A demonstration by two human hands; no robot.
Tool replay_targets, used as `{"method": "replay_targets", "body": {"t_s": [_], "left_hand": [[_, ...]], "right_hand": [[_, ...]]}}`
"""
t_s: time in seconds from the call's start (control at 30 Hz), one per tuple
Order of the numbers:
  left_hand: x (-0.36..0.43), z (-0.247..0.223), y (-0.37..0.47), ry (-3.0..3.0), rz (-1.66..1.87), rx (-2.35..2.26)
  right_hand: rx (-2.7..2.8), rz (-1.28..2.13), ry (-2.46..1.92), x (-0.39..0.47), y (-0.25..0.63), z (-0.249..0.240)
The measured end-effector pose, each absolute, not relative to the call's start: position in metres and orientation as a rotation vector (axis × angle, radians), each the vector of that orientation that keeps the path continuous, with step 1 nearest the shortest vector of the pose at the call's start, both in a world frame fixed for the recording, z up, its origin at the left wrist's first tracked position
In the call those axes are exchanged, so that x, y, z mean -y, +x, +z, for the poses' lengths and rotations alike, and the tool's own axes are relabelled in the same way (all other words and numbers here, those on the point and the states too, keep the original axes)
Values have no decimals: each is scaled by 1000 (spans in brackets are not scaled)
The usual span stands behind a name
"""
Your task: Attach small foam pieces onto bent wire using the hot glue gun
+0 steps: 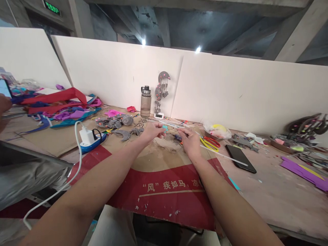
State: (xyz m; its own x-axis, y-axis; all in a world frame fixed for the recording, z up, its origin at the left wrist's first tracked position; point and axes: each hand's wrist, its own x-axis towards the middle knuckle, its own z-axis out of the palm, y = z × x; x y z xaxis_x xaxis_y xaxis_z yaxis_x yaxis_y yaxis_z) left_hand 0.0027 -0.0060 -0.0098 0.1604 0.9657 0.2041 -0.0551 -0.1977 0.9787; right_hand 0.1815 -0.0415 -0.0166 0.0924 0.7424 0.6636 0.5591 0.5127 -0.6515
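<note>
In front of me, above the cardboard, my left hand (153, 132) pinches a small teal piece (165, 128) between thumb and fingertips. My right hand (190, 139) is a little to the right of it, its thumb and fingers closed together; what they hold, if anything, is too small to make out. Beneath and between the hands are small dark bits and loose thread on the cardboard sheet (151, 160). Beside my right hand lie scissors with yellow and red handles (211, 142). A thin clear stick (225, 155) runs from near that hand across a black phone (241, 159).
A water bottle (146, 102) and a small white clock (159, 116) stand by the white partition, where a grey felt hanging ornament (162, 89) is. Left are grey yarn (127, 119), a blue power strip (92, 142) with a white cable and piled felt (61, 99). Another person's hand (4, 103) shows far left.
</note>
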Motion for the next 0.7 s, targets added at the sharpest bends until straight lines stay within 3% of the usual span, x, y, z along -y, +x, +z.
{"method": "replay_targets", "body": {"t_s": [0.5, 0.7], "left_hand": [[11, -13, 11, 1494, 1038, -975], [6, -21, 10, 1582, 1027, -989]], "right_hand": [[1630, 145, -1065, 49, 183, -8], [1497, 331, -1035, 53, 181, -2]]}}
